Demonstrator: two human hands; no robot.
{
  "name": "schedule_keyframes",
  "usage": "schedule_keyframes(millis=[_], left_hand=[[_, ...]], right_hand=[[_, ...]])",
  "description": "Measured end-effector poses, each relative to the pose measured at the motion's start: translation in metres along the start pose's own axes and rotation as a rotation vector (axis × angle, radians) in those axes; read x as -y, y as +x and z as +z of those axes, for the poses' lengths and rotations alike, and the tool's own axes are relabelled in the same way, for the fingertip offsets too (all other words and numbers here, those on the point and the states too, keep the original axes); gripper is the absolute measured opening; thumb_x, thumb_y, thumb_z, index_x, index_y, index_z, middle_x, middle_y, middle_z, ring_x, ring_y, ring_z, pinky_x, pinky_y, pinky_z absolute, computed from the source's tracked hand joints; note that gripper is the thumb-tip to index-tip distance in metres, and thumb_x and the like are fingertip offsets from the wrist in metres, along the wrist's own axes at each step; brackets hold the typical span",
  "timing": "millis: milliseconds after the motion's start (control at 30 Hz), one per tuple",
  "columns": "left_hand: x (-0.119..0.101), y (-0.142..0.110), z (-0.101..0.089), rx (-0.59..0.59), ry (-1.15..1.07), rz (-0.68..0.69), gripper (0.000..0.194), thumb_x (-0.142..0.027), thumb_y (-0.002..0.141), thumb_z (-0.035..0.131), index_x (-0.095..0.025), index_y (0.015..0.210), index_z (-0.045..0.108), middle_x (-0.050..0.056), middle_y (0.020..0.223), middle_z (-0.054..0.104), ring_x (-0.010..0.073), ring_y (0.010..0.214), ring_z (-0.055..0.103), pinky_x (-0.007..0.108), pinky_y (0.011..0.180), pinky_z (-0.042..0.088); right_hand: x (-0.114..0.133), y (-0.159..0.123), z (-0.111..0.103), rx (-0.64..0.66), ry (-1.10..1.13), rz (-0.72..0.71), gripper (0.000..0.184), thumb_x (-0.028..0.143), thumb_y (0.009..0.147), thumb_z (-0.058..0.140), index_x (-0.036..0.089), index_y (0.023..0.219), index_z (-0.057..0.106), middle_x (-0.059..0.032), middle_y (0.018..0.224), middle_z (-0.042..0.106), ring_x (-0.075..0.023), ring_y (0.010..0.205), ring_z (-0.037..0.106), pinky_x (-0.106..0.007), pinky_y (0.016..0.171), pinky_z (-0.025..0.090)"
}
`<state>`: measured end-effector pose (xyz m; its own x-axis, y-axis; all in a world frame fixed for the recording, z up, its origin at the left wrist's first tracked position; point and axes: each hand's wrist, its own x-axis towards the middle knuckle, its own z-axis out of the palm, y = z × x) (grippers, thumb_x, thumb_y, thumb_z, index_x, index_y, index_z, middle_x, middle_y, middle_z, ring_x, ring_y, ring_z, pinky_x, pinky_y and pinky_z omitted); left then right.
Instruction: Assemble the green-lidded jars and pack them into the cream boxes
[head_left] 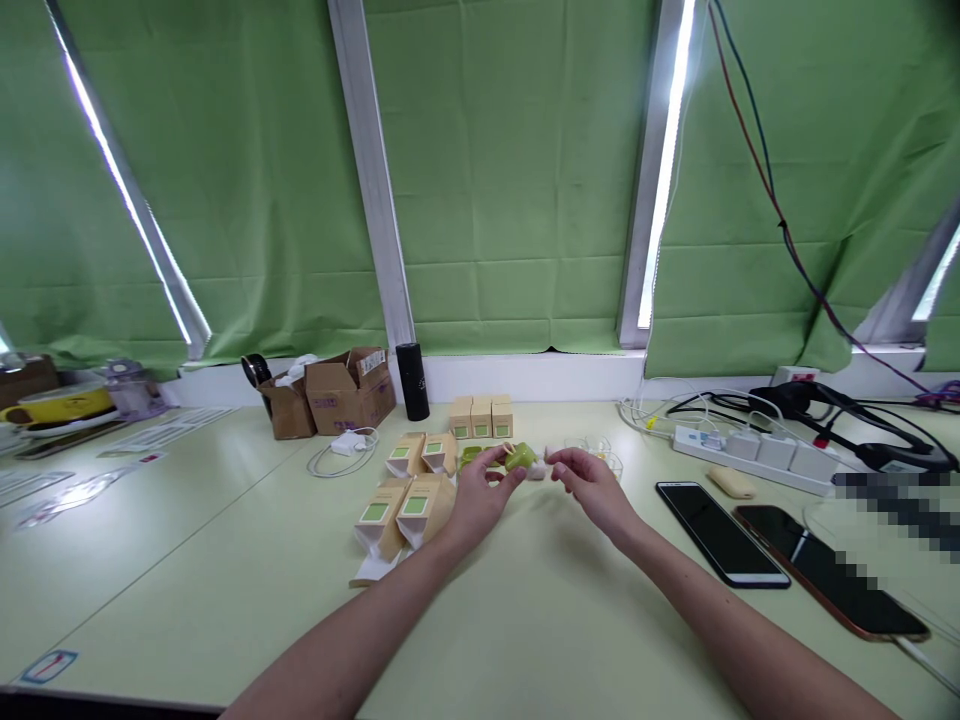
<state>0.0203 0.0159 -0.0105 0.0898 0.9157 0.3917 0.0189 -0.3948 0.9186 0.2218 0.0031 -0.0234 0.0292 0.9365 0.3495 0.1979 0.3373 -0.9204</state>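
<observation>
My left hand [484,495] has its thumb and fingers closed around a small green rounded object [520,457]. A small whitish piece [537,470] sits at the right side of that object, between my two hands. My right hand [590,482] is just to the right, thumb and index finger pinched together. Whatever it may hold is too small to make out. Left of my left hand stand open tan cartons [424,507] with green labels, several in two rows. Another green piece [471,455] lies partly hidden behind my left hand. Clear plastic pieces [600,450] lie behind my right hand.
Small closed tan boxes [481,417] stand behind my hands. A black cylinder [412,382] and a brown cardboard box [349,392] are at the back left. To the right lie phones [721,533], a power strip [757,458] and tangled cables.
</observation>
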Motion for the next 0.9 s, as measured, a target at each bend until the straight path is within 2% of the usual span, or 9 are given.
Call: schedule_keyframes(millis=[100, 167, 267, 333, 600, 733, 900], left_hand=[[0.001, 0.004, -0.003, -0.020, -0.051, -0.068, 0.047, -0.053, 0.073, 0.085, -0.018, 0.103, 0.077, 0.011, 0.109, 0.076, 0.0251, 0.091, 0.070, 0.037, 0.082, 0.055], [0.002, 0.005, -0.004, -0.035, -0.054, -0.097, 0.049, -0.057, 0.073, 0.083, -0.017, 0.101, 0.077, 0.010, 0.104, 0.076, 0.0246, 0.088, 0.070, 0.036, 0.080, 0.055], [0.003, 0.006, -0.005, -0.048, -0.057, -0.112, 0.049, -0.058, 0.075, 0.081, -0.016, 0.099, 0.076, 0.009, 0.099, 0.076, 0.0215, 0.081, 0.068, 0.034, 0.077, 0.055], [0.003, 0.005, -0.005, -0.060, -0.052, -0.117, 0.048, -0.058, 0.076, 0.081, -0.016, 0.099, 0.076, 0.008, 0.100, 0.076, 0.0194, 0.077, 0.067, 0.033, 0.076, 0.055], [0.000, 0.005, -0.004, -0.047, -0.082, -0.105, 0.048, -0.058, 0.076, 0.080, -0.016, 0.099, 0.076, 0.008, 0.101, 0.075, 0.0199, 0.080, 0.066, 0.031, 0.075, 0.055], [0.003, 0.006, -0.004, -0.064, -0.038, -0.129, 0.051, -0.059, 0.077, 0.079, -0.016, 0.103, 0.076, 0.008, 0.102, 0.075, 0.0178, 0.073, 0.066, 0.033, 0.076, 0.054], [0.006, 0.007, -0.005, -0.071, -0.077, -0.139, 0.053, -0.060, 0.077, 0.080, -0.015, 0.105, 0.075, 0.008, 0.104, 0.075, 0.0168, 0.075, 0.066, 0.031, 0.076, 0.054]], right_hand=[[-0.005, 0.009, -0.018, -0.125, -0.350, -0.127, 0.024, 0.038, 0.089, 0.057, 0.023, 0.101, 0.071, -0.0045, 0.089, 0.072, -0.0200, 0.073, 0.059, -0.035, 0.069, 0.048], [-0.010, 0.013, -0.031, -0.203, -0.618, -0.171, 0.021, 0.028, 0.088, 0.055, 0.024, 0.101, 0.072, -0.0051, 0.093, 0.072, -0.0227, 0.083, 0.060, -0.037, 0.074, 0.046], [-0.019, 0.019, -0.044, -0.210, -0.924, -0.232, 0.019, 0.018, 0.087, 0.058, 0.023, 0.092, 0.075, -0.0093, 0.095, 0.072, -0.0275, 0.093, 0.059, -0.041, 0.079, 0.044], [-0.027, 0.020, -0.047, -0.193, -1.034, -0.250, 0.019, 0.017, 0.084, 0.062, 0.024, 0.092, 0.078, -0.0108, 0.097, 0.072, -0.0295, 0.095, 0.057, -0.043, 0.081, 0.043], [-0.046, 0.019, -0.045, -0.172, -1.158, -0.326, 0.018, 0.012, 0.077, 0.070, 0.025, 0.084, 0.080, -0.0144, 0.100, 0.068, -0.0324, 0.102, 0.051, -0.046, 0.083, 0.041], [-0.042, 0.017, -0.043, -0.158, -1.146, -0.289, 0.021, 0.008, 0.078, 0.066, 0.025, 0.077, 0.079, -0.0145, 0.099, 0.066, -0.0323, 0.101, 0.049, -0.046, 0.084, 0.039], [-0.027, 0.015, -0.038, -0.169, -1.010, -0.217, 0.020, 0.009, 0.078, 0.065, 0.025, 0.081, 0.076, -0.0131, 0.106, 0.066, -0.0338, 0.106, 0.049, -0.047, 0.086, 0.039]])
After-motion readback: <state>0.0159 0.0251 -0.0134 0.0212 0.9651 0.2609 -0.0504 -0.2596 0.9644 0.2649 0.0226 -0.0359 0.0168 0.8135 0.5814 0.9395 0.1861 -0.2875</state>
